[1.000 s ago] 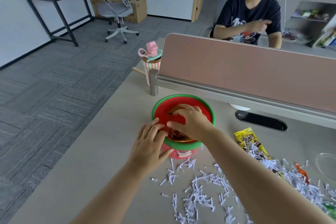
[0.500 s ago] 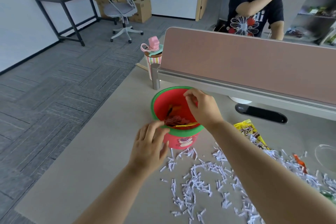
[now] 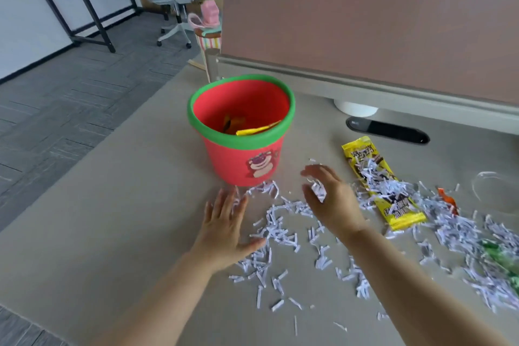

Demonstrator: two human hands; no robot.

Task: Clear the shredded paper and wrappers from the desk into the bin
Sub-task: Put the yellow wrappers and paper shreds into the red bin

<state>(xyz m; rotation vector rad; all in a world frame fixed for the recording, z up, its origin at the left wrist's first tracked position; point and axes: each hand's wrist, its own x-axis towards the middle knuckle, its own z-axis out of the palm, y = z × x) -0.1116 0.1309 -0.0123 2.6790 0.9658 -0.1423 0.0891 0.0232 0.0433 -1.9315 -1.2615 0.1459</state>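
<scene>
A red bin (image 3: 224, 160) with a green rim and a bear sticker stands on the beige desk (image 3: 112, 219); yellow and orange wrappers lie inside it. White shredded paper (image 3: 280, 230) is strewn over the desk in front of the bin and off to the right. A yellow wrapper (image 3: 398, 205) lies right of the bin, partly under shreds. Small orange (image 3: 448, 201) and green (image 3: 502, 258) wrappers lie at the far right. My left hand (image 3: 224, 227) is flat and open on the desk at the pile's left edge. My right hand (image 3: 331, 202) hovers over the shreds, fingers curved and apart, holding nothing.
A brown partition panel (image 3: 365, 31) runs along the desk's back edge, with a striped cup with a pink lid (image 3: 209, 28) at its left end. A black cable slot (image 3: 387, 130) sits behind the yellow wrapper. Another person sits beyond the panel. The desk's left edge drops to grey floor.
Both hands left the bin and came down to the shredded paper in front of it. The view tilted downward and closer to the desk.
</scene>
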